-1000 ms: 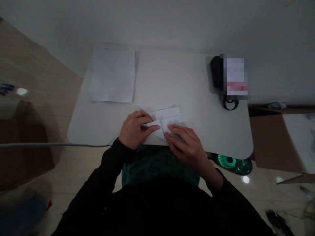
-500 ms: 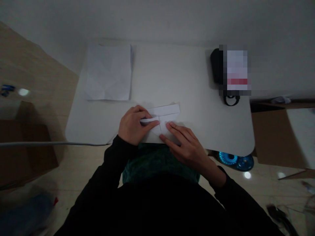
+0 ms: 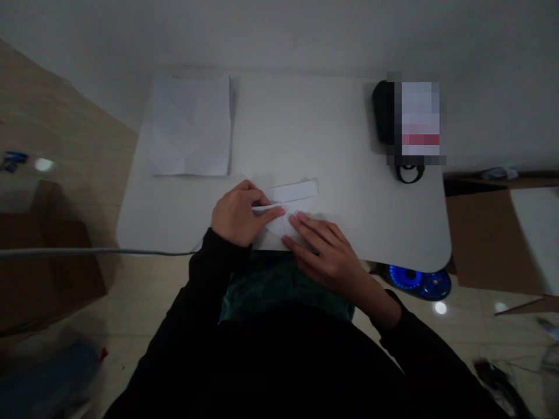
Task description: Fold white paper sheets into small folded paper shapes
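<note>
A folded white paper (image 3: 290,201) lies on the table's near edge, with a long band at the far side and a narrow flap across its middle. My left hand (image 3: 238,214) grips that flap between thumb and fingers at the paper's left part. My right hand (image 3: 325,256) lies flat to the lower right, its fingertips pressing on the paper's lower point. Both hands hide much of the fold's lower part.
A creased white sheet (image 3: 190,125) lies on the white table (image 3: 349,221). A black object (image 3: 383,110) and a pixelated item stand at the back right, above a black ring (image 3: 409,173). Cardboard (image 3: 484,244) and a grey cable (image 3: 87,252) lie beyond the table's sides.
The flap under my left hand has narrowed to a thin strip and lies higher on the paper. My right hand has shifted slightly left, and the view has tilted a little.
</note>
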Motion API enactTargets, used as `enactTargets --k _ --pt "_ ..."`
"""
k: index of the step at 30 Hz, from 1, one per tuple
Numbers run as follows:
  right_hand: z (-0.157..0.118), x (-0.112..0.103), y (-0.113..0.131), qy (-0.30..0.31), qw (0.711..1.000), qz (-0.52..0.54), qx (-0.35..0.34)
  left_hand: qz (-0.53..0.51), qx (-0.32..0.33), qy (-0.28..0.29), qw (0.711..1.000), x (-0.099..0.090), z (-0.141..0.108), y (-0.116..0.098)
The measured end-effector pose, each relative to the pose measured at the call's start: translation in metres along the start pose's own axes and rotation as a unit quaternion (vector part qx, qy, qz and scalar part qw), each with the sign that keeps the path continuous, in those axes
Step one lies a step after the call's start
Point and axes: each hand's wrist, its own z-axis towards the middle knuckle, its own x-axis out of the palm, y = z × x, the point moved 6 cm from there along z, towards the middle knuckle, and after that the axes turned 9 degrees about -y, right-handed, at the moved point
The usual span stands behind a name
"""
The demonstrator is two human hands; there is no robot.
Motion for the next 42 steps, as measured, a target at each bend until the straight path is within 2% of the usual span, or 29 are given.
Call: enactTargets --k 8,15,20,25,34,42 --pt "-0.001 0.002 -0.001 0.0 1.0 0.009 0.011 0.037 -0.002 0.006 0.999 0.002 0.001 -0.003" --pt "0.0 0.004 0.0 0.03 0.999 -0.009 0.011 0.063 -0.012 0.044 0.997 0.003 0.006 -0.005" --pt "0.003 0.007 0.001 0.023 0.999 -0.025 0.012 0.07 -0.015 0.055 0.996 0.004 0.006 -0.005" --pt "0.008 0.007 0.0 0.012 1.0 0.002 0.01 0.06 0.011 0.037 0.997 0.004 0.006 -0.004" --pt "0.014 0.006 -0.002 -0.014 0.999 0.045 0.017 0.008 0.007 -0.024 1.0 0.001 0.004 -0.001" --pt "0.014 0.006 -0.003 -0.017 0.998 0.051 0.022 0.007 0.007 -0.038 0.999 0.0 0.002 0.0"
